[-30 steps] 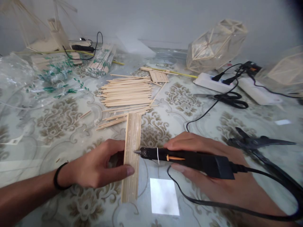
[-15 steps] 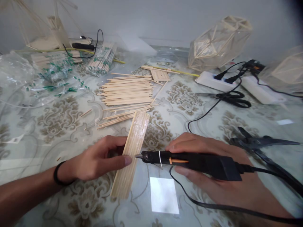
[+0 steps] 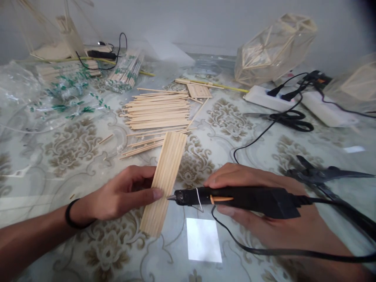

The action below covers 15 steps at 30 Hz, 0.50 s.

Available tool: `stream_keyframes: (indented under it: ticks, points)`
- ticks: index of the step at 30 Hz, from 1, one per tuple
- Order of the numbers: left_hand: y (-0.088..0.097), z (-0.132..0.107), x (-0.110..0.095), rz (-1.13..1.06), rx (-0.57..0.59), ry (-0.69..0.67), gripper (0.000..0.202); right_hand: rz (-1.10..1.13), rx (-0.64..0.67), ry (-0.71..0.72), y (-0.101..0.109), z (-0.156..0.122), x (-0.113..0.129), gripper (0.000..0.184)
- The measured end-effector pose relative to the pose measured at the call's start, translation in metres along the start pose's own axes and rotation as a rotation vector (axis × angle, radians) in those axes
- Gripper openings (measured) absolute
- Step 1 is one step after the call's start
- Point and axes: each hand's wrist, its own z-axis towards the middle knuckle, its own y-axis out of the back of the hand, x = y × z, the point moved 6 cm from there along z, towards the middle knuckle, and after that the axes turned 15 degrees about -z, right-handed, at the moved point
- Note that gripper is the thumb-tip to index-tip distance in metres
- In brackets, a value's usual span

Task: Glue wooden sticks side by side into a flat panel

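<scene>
A flat panel of thin wooden sticks (image 3: pixel 173 156), joined side by side, slants up from the table. My left hand (image 3: pixel 126 194) pinches its left edge, thumb on the face and the other fingers partly hidden behind. My right hand (image 3: pixel 249 176) is closed around a black pen-shaped hot glue gun (image 3: pixel 252 199) with an orange trigger and a cord. The metal nozzle points left at the panel's right edge, close to my left thumb; whether it touches cannot be made out.
Loose wooden sticks (image 3: pixel 158 111) lie beyond the panel. Plastic-wrapped stick bundles (image 3: pixel 125 72) are at back left. On the right are scissors (image 3: pixel 290 119), pliers (image 3: pixel 329 174) and a power strip (image 3: pixel 267 100) with cords. A stick-framed model (image 3: pixel 273 51) stands behind.
The panel has tilted in my left hand. Its shiny glare is gone and its lower end sits higher. My right hand and the glue gun have barely moved.
</scene>
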Motion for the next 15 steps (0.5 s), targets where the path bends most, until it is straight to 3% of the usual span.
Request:
stream_keyframes:
  ticks: [15]
  points:
    - [0.001,-0.001,0.002,0.057,0.036,0.012,0.022,0.009,-0.055,-0.096,0.001,-0.006,-0.011,0.021]
